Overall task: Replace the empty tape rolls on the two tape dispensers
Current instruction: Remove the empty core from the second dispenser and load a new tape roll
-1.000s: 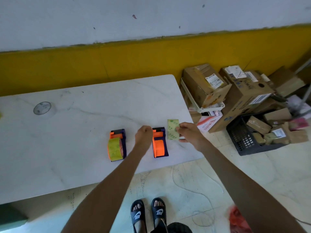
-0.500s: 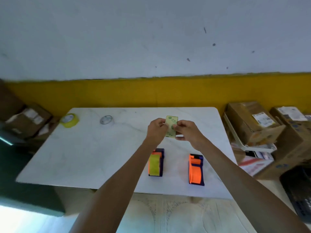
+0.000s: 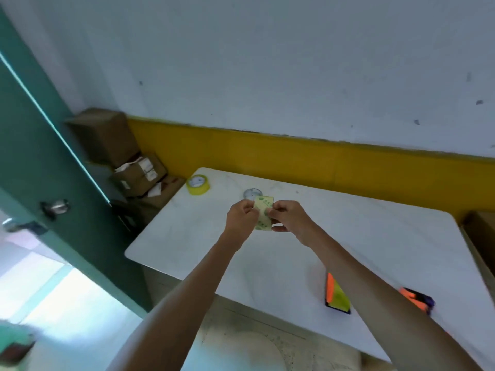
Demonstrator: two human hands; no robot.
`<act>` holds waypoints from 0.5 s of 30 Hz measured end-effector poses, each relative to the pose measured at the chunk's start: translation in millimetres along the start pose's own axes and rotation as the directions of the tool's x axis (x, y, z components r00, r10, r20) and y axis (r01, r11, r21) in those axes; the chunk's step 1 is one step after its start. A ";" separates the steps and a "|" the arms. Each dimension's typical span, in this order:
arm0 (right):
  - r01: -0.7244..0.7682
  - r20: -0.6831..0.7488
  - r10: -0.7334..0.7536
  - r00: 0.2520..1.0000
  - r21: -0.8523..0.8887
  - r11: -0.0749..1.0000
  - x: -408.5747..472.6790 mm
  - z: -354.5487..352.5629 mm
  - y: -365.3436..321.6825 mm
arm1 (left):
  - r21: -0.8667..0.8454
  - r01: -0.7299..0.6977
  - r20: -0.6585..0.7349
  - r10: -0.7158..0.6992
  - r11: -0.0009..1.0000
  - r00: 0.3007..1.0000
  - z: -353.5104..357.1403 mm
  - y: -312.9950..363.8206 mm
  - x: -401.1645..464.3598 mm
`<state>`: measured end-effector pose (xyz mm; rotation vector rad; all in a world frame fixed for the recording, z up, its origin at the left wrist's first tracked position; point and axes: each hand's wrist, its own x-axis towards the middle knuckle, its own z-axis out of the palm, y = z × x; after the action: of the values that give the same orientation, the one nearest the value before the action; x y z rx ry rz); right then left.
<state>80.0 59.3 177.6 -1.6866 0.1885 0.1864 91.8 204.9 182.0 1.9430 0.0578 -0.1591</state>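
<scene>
Head view: both hands' fingers pinch a tape strip (image 3: 263,216) above white table (image 3: 375,236) near yellow-banded wall (image 3: 294,162).

green door (image 3: 40,167) ajar, left | cardboard boxes (image 3: 126,159) stacked in corner | yellow wall band (image 3: 294,159)

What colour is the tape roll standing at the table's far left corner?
Yellow, with a pale whitish core; the tape roll shows clearly in the head view.

Two orange dispensers (image 3: 337,295) (image 3: 416,301), table's near edge
</scene>
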 end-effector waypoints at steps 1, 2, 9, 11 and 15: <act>0.006 0.013 -0.006 1.000 -0.007 1.000 7.0 18.1 -4.2 | -0.005 0.007 -0.007 -0.008 1.000 1.000 -17.7 -7.4 5.9; 0.010 0.019 -0.010 1.000 -0.014 1.000 13.5 35.2 -8.7 | -0.014 0.016 -0.016 -0.016 1.000 1.000 -34.7 -13.1 11.3; 0.014 0.064 -0.014 0.998 0.007 1.000 48.6 112.6 -28.9 | -0.032 0.017 -0.022 -0.018 0.999 1.000 -112.6 -38.9 47.2; 0.008 0.064 -0.008 0.998 0.001 1.000 60.6 123.1 -29.0 | -0.041 0.020 -0.012 -0.021 0.999 1.000 -121.5 -46.5 62.4; -0.018 0.070 0.019 0.997 -0.006 1.000 87.4 137.7 -28.8 | -0.053 0.033 0.007 -0.033 0.998 0.999 -133.1 -57.0 89.0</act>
<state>169.9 198.1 168.3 -1.6811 0.1515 0.2592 184.4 346.5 165.1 1.8895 0.0892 -0.1831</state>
